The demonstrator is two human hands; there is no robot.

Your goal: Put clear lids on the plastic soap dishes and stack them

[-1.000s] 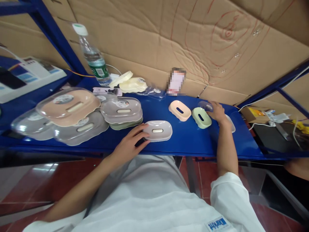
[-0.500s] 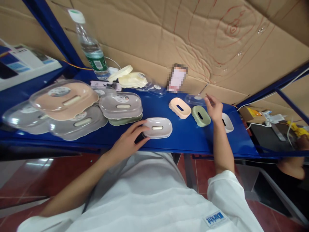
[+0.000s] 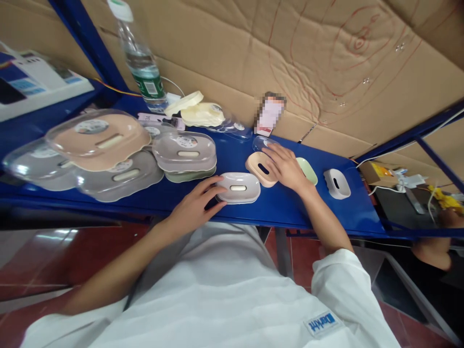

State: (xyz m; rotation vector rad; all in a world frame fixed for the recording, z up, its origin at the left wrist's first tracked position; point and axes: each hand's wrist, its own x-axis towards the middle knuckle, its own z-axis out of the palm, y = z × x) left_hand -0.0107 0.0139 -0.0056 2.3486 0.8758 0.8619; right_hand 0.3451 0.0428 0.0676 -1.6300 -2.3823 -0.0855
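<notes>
My left hand [image 3: 198, 205] grips the left end of a grey soap dish [image 3: 245, 180], thumb in front and fingers behind; a pale slotted piece sits in its middle. My right hand [image 3: 287, 166] has its fingertips on the right end of a clear plastic lid [image 3: 261, 143]. It passes over the right side of a peach slotted tray [image 3: 258, 170], and I cannot tell if it touches that tray. A green tray [image 3: 309, 170] is partly hidden behind the right hand. Farther right stands a white slotted tray [image 3: 338, 184].
Lidded soap dishes, one peach [image 3: 103, 142] and several grey [image 3: 184, 147], are piled at the left of the blue table [image 3: 228, 212]. Behind stand a water bottle [image 3: 145, 72], pale yellow pieces [image 3: 203, 114] and a phone [image 3: 270, 113] against cardboard [image 3: 217, 58]. Another person's arm [image 3: 435, 251] shows far right.
My right hand has moved left with the clear lid, from behind the green tray to behind the peach one. The peach tray has shifted slightly left. My left hand stays on the grey dish.
</notes>
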